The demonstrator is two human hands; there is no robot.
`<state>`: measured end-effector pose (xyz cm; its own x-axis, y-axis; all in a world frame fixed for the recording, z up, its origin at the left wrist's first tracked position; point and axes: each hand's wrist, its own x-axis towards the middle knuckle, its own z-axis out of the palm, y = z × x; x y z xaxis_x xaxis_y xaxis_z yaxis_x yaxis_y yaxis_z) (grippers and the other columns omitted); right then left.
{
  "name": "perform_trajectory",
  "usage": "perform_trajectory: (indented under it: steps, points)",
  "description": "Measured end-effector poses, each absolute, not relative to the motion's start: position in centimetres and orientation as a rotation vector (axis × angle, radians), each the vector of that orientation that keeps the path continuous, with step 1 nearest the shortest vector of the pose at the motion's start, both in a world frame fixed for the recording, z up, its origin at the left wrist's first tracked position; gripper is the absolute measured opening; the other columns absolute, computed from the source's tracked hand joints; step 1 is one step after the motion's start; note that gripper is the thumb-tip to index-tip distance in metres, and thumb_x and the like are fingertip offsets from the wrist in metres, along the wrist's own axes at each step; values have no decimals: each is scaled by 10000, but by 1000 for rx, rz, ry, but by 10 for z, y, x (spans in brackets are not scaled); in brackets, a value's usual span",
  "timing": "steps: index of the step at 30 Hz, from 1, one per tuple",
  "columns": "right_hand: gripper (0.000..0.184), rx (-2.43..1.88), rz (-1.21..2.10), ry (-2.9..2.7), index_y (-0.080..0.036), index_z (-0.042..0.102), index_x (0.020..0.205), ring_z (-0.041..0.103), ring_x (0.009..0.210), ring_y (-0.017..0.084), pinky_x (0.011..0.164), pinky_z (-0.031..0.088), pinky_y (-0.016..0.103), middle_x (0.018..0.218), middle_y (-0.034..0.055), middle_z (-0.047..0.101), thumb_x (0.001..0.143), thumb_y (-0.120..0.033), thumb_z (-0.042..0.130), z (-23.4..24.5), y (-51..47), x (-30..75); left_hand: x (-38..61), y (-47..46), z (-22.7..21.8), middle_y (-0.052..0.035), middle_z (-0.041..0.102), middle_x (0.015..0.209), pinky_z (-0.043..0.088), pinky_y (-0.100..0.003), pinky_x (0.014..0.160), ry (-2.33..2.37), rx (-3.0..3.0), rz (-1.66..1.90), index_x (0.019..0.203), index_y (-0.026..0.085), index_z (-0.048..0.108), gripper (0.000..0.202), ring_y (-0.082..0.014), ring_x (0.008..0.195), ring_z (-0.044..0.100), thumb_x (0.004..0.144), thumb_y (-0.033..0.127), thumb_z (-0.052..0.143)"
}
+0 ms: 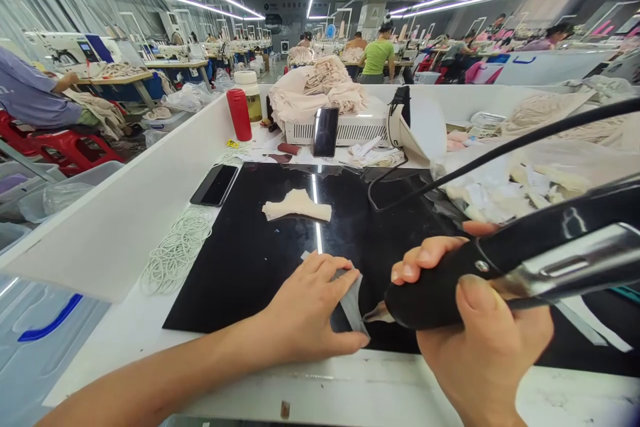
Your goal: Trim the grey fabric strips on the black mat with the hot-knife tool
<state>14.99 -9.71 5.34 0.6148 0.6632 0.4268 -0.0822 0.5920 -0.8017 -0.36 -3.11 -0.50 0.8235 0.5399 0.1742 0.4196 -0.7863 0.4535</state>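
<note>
My right hand [480,320] is wrapped around a black corded hand tool [440,287] with a silver metal lever along its side. Its narrow metal tip [379,313] points left, close to the right edge of a small grey fabric piece [353,300]. My left hand [315,307] rests on that piece, fingers stretched out and thumb apart, pressing it on a glossy black mat [240,267]. Part of the grey piece is hidden under my fingers. Farther back on the mat lies a cream fabric piece [297,205], cut in a curved shape.
A phone [215,185] and a heap of pale cord [177,247] lie at the left. Another phone [325,132] leans on a white vented box [350,128] piled with fabric. A black cable [500,153] arches across the right, before a bag of scraps [530,187]. Low white walls [125,193] edge the table.
</note>
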Motion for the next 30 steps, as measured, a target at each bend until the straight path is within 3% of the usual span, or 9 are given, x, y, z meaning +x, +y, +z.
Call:
perform_trajectory:
  steps: [30]
  points:
    - [394,-830,451,-777,-270,638,1109,601,586,173,552,544,331,753,-41,656,778,-329,843,53,-94,150,-3,-30,-6,-115,543,1456,254,-560,1256,727,2584,410,1434,183,553,770,-332,1344,493,794,534,797]
